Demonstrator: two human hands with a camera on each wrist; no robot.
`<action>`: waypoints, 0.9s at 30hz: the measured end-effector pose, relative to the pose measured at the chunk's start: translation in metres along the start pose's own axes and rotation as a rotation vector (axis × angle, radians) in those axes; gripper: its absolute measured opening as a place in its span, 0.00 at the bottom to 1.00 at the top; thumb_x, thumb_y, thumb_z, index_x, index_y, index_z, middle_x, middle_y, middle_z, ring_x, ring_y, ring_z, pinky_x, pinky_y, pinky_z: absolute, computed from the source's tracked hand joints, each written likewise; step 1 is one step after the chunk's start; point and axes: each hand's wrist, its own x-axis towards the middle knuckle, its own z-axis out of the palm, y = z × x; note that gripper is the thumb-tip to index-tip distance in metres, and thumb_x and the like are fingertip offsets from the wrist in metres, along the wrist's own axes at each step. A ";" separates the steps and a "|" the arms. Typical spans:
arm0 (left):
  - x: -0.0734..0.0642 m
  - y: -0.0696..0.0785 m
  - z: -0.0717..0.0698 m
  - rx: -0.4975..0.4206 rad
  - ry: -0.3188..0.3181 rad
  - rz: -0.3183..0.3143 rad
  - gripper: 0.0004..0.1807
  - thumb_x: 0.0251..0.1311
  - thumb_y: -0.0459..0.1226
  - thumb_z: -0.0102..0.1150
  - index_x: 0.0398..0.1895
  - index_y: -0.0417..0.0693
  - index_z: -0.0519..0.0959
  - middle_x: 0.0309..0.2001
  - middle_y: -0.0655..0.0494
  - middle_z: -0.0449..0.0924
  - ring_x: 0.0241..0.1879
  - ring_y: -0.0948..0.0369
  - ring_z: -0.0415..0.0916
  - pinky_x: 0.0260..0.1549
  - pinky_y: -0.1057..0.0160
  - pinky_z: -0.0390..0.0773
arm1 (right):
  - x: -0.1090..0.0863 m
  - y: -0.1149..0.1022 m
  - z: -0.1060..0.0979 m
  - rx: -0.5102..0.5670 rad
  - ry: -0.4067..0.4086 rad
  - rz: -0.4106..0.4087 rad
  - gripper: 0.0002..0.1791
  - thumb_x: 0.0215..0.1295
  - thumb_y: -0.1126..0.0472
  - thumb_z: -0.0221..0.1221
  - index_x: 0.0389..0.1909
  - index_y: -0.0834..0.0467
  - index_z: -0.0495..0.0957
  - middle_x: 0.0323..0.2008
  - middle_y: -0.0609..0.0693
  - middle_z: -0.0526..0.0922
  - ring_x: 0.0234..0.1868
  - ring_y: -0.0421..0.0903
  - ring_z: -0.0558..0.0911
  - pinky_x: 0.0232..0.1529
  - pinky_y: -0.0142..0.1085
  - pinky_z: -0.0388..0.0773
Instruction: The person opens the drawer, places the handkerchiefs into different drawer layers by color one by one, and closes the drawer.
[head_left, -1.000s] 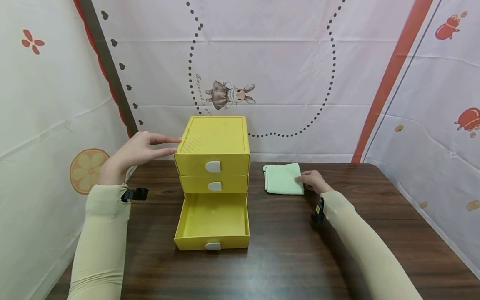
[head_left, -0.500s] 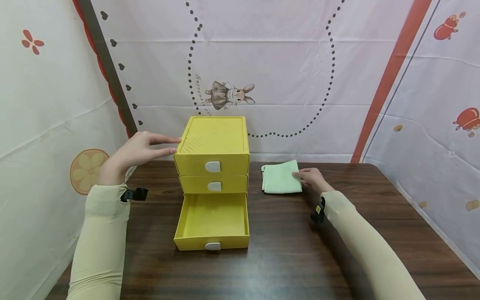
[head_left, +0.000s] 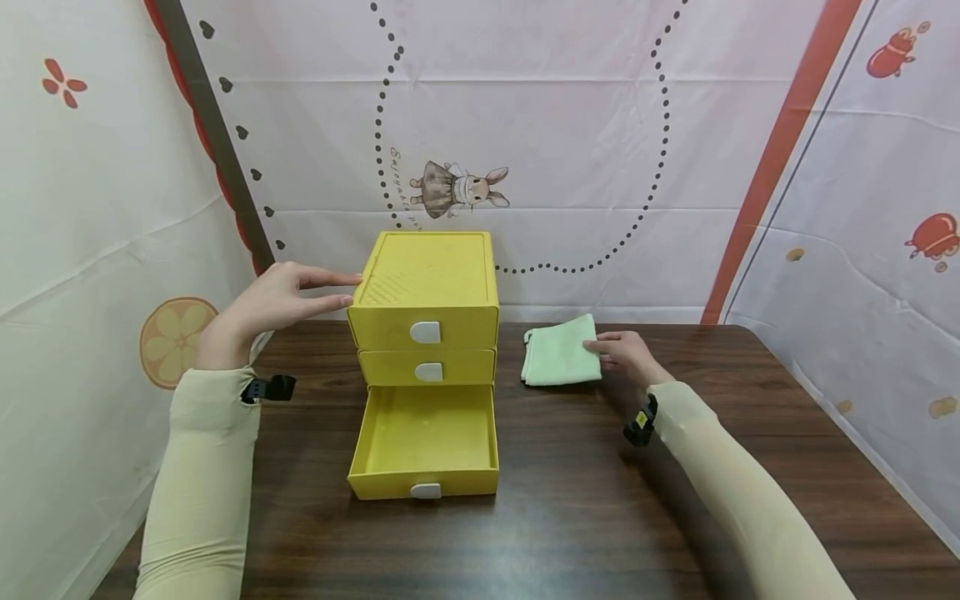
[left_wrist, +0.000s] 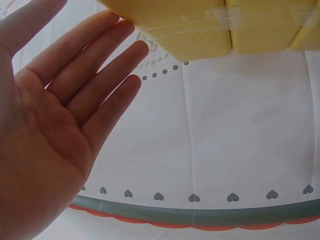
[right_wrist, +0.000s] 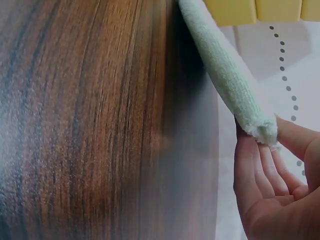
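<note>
A yellow drawer cabinet stands on the table, its bottom drawer pulled out with a bare inside. My left hand touches the cabinet's upper left side with the fingertips; in the left wrist view the fingers are nearly straight and spread, the palm bare. To the right of the cabinet, my right hand pinches the right edge of a folded pale green towel. In the right wrist view the thumb is on one side of the towel and the fingers are on the other, with its edge tilted up.
White tabs mark the drawer fronts. The dark wooden table reaches back to a printed cloth backdrop, and cloth also hangs at both sides. Clear tape runs across the cabinet's side.
The right hand has shifted slightly left and back with the towel, whose right side has tipped up. The left hand, cabinet and open drawer have stayed put.
</note>
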 end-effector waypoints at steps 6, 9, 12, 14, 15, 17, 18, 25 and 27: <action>0.000 -0.001 0.000 -0.007 0.005 0.006 0.25 0.55 0.59 0.60 0.55 0.64 0.80 0.52 0.55 0.81 0.49 0.58 0.77 0.50 0.45 0.75 | -0.005 -0.004 -0.004 0.044 -0.007 -0.011 0.31 0.63 0.51 0.62 0.62 0.64 0.69 0.49 0.52 0.76 0.37 0.37 0.80 0.46 0.35 0.79; 0.000 0.001 0.000 -0.006 0.005 0.004 0.25 0.56 0.59 0.60 0.55 0.64 0.79 0.53 0.55 0.81 0.51 0.57 0.77 0.50 0.45 0.74 | -0.010 -0.008 -0.005 0.072 -0.012 -0.007 0.30 0.62 0.51 0.62 0.61 0.63 0.70 0.46 0.49 0.77 0.35 0.36 0.81 0.44 0.34 0.80; 0.000 0.002 -0.001 -0.010 0.004 0.002 0.24 0.56 0.58 0.60 0.56 0.64 0.79 0.54 0.54 0.81 0.52 0.56 0.76 0.51 0.44 0.74 | -0.014 -0.011 -0.005 0.083 -0.013 -0.009 0.30 0.62 0.51 0.62 0.61 0.63 0.70 0.47 0.50 0.77 0.36 0.36 0.81 0.43 0.34 0.80; -0.001 0.003 -0.002 -0.016 0.001 0.002 0.24 0.57 0.57 0.60 0.56 0.63 0.79 0.54 0.53 0.80 0.53 0.55 0.76 0.51 0.43 0.73 | -0.016 -0.012 -0.006 0.077 -0.005 -0.009 0.31 0.61 0.51 0.63 0.61 0.63 0.70 0.49 0.51 0.76 0.37 0.36 0.81 0.43 0.33 0.80; -0.001 0.004 -0.002 -0.020 -0.001 0.002 0.24 0.57 0.57 0.60 0.56 0.63 0.79 0.54 0.52 0.80 0.53 0.54 0.76 0.51 0.42 0.73 | -0.017 -0.013 -0.005 0.079 0.002 -0.005 0.31 0.61 0.51 0.63 0.61 0.63 0.70 0.50 0.51 0.75 0.37 0.36 0.80 0.43 0.32 0.80; -0.001 0.004 -0.002 -0.023 -0.002 -0.002 0.24 0.57 0.57 0.60 0.56 0.63 0.79 0.54 0.52 0.80 0.53 0.54 0.76 0.51 0.43 0.73 | -0.018 -0.014 -0.005 0.079 0.012 -0.002 0.31 0.60 0.51 0.64 0.60 0.63 0.70 0.52 0.52 0.74 0.38 0.36 0.80 0.43 0.32 0.80; -0.001 0.004 -0.002 -0.023 -0.003 -0.003 0.24 0.57 0.57 0.60 0.56 0.63 0.79 0.54 0.52 0.80 0.53 0.54 0.76 0.51 0.43 0.73 | -0.019 -0.014 -0.005 0.076 0.016 -0.002 0.31 0.60 0.51 0.64 0.60 0.63 0.71 0.52 0.52 0.74 0.38 0.36 0.80 0.43 0.31 0.80; -0.001 0.003 -0.001 -0.012 0.000 0.001 0.24 0.57 0.57 0.60 0.56 0.63 0.79 0.54 0.54 0.81 0.52 0.56 0.76 0.51 0.44 0.74 | -0.027 -0.017 -0.005 0.081 -0.002 -0.046 0.31 0.60 0.51 0.64 0.59 0.65 0.71 0.47 0.50 0.76 0.34 0.34 0.81 0.42 0.31 0.80; -0.001 0.003 -0.001 -0.011 0.000 0.003 0.24 0.57 0.57 0.60 0.56 0.63 0.79 0.54 0.53 0.81 0.52 0.56 0.76 0.51 0.44 0.74 | -0.031 -0.018 -0.005 0.090 -0.011 -0.057 0.30 0.61 0.52 0.64 0.59 0.65 0.71 0.46 0.50 0.77 0.34 0.34 0.82 0.42 0.31 0.81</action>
